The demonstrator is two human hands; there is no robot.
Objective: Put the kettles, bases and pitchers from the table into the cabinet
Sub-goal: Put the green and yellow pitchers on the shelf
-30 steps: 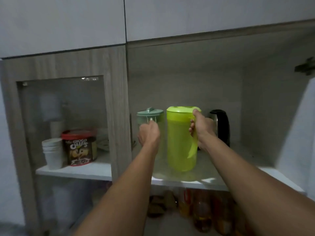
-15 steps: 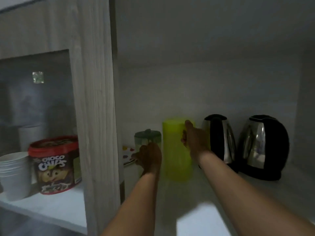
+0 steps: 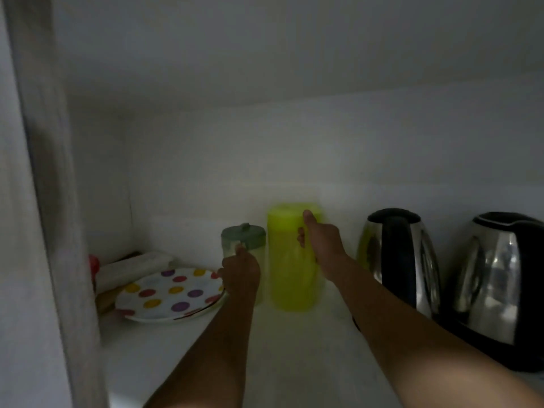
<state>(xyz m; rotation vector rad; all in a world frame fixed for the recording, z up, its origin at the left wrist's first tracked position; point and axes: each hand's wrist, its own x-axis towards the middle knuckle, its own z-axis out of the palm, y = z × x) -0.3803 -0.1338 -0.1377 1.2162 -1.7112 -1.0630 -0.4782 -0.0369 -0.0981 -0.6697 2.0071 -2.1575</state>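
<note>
Deep inside the cabinet, a tall lime-green pitcher (image 3: 287, 266) stands on the white shelf (image 3: 294, 357); my right hand (image 3: 319, 240) grips its handle side, thumb on the lid's edge. Just left of it a smaller clear pitcher with a grey-green lid (image 3: 243, 240) is held by my left hand (image 3: 240, 270), which hides its lower part. Two steel-and-black kettles sit to the right: one (image 3: 403, 257) close beside my right forearm, another (image 3: 500, 287) on its black base at the frame's right edge.
A white plate with coloured dots (image 3: 170, 294) lies on the shelf left of my left hand, over some pale packages and a red object in the back corner. The wooden cabinet frame (image 3: 56, 216) rises at the left. The cabinet interior is dim.
The view has pushed further into the cabinet. Both hands have carried the two pitchers deeper toward the back wall; the dotted plate and the second kettle are now in fuller view.
</note>
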